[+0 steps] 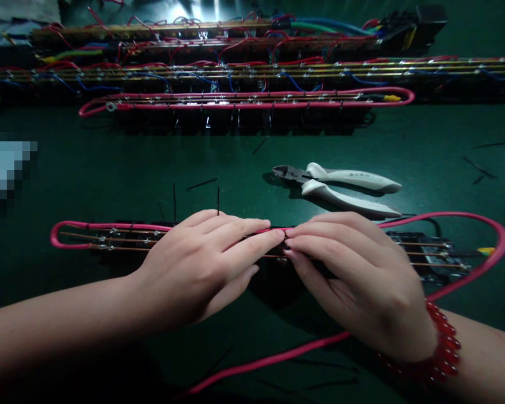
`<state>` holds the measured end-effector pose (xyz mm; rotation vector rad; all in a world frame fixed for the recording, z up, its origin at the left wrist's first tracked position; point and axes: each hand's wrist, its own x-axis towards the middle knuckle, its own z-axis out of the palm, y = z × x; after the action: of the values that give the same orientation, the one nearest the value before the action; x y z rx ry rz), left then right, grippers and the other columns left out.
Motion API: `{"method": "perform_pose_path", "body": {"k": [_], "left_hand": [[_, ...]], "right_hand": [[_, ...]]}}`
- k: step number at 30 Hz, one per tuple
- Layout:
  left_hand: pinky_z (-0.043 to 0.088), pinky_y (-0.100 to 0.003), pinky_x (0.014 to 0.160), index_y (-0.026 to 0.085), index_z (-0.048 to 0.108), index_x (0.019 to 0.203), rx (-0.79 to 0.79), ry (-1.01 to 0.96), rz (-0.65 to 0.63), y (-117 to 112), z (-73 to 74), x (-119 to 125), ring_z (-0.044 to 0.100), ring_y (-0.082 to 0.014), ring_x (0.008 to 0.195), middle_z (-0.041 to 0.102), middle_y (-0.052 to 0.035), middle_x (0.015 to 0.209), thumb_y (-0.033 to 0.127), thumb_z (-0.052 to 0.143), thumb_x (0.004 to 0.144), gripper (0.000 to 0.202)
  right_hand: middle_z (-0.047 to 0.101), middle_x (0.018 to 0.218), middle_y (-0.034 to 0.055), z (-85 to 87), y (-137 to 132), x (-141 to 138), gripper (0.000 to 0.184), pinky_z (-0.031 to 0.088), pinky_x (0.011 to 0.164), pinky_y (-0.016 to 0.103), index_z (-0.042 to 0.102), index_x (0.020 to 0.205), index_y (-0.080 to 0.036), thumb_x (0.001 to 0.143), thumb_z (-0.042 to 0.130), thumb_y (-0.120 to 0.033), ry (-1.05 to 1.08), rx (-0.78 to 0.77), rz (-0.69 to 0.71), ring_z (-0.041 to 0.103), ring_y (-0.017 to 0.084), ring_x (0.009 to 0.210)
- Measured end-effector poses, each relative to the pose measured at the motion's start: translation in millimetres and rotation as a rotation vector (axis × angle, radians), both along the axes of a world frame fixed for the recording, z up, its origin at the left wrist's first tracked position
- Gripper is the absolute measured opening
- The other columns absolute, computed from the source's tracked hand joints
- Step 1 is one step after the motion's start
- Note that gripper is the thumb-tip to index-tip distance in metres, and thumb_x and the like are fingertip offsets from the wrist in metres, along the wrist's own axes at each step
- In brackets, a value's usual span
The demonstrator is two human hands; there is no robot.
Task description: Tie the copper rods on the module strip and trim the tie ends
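A long dark strip assembly (pixel 429 249) with thin copper rails lies across the green mat in front of me. A pink cable (pixel 499 238) loops around it, runs along its far edge and trails back under my right wrist. My left hand (pixel 202 261) and my right hand (pixel 353 275) meet fingertip to fingertip over the strip's middle, pinching the pink cable against it. The exact grip under the fingers is hidden. Two black cable-tie tails (pixel 174 202) stand upright just behind my left hand. A red bead bracelet (pixel 444 342) circles my right wrist.
White-handled cutters (pixel 349 188) lie just beyond my right hand. Several finished strips with red, blue and pink wires (pixel 244 98) are lined up at the back. Cut black tie ends (pixel 480 168) are scattered on the mat at right. A blurred pale patch (pixel 4 174) sits at left.
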<state>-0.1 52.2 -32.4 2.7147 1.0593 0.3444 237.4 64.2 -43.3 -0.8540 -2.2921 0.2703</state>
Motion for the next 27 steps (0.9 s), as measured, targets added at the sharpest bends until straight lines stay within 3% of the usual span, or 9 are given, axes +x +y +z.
{"method": "perform_pose_path", "body": {"k": [15,27], "left_hand": [[0.047,-0.033,0.097,0.027,0.047,0.143,-0.081,-0.073,0.016,-2.0,4.2,0.5,0.061,-0.0164,0.124,0.060,0.0007,0.144,0.019,0.053,0.100,0.044],[0.046,-0.033,0.099,0.025,0.044,0.146,-0.111,-0.062,-0.015,-1.6,6.1,0.6,0.058,-0.0177,0.129,0.058,-0.0018,0.148,0.021,0.056,0.099,0.049]], "right_hand": [[0.075,0.093,0.0063,3.3,1.2,-2.2,0.015,0.059,0.076,0.039,0.065,0.094,-0.019,0.085,0.068,-0.008,0.016,-0.061,-0.021,0.068,0.021,0.084],[0.075,0.089,0.0052,5.7,2.7,-4.0,0.014,0.060,0.072,0.039,0.061,0.088,-0.020,0.085,0.066,-0.008,0.028,-0.084,-0.027,0.067,0.021,0.081]]}}
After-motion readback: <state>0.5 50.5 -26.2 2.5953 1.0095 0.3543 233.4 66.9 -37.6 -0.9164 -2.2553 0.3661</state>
